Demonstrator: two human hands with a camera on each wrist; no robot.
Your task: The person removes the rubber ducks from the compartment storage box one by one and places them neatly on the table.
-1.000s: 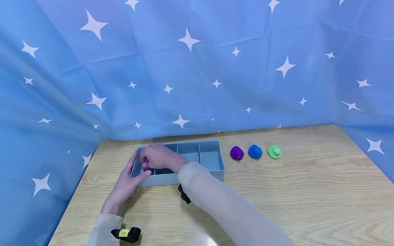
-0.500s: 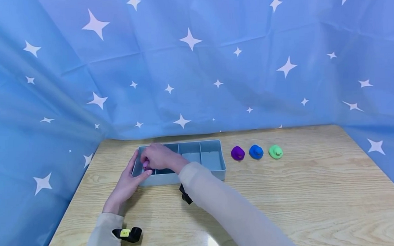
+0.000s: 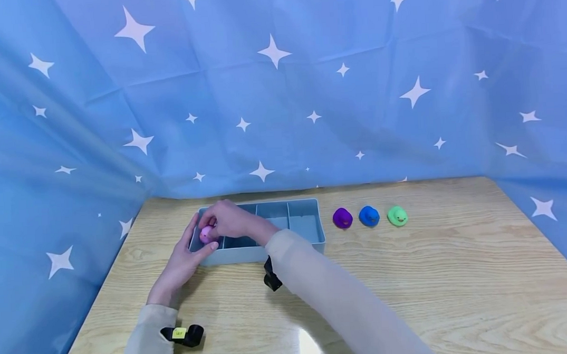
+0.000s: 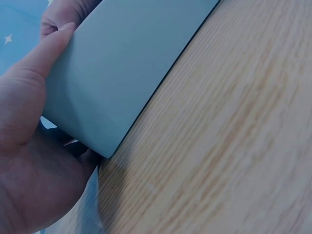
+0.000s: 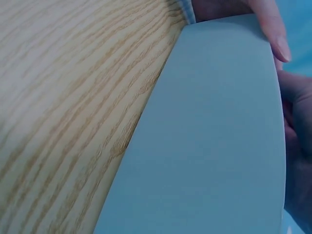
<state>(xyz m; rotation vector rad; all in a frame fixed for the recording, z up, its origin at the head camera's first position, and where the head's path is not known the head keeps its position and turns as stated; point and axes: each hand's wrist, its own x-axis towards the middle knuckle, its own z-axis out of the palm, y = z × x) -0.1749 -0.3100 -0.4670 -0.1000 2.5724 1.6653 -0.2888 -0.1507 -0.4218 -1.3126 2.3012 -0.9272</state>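
Note:
A grey-blue divided box (image 3: 306, 223) stands at the back left of the table. My left hand (image 3: 181, 264) holds its left end, thumb on the front rim and fingers round the side; in the left wrist view this hand (image 4: 34, 131) grips the corner. Inside the leftmost compartment sits a small pink toy duck (image 3: 206, 235). My right hand (image 3: 230, 219) reaches over the box and pinches the duck from its right, fingers curled. The right wrist view shows the box's front wall (image 5: 204, 126), which hides the duck there.
To the right of the box, a purple toy duck (image 3: 343, 218), a blue toy duck (image 3: 369, 216) and a green toy duck (image 3: 397, 216) stand in a row on the wooden table (image 3: 440, 276). A blue star-patterned cloth (image 3: 280, 103) hangs behind and at the sides.
My right hand has shifted slightly up and right, and more of the pink duck now shows. The left hand keeps its hold on the box.

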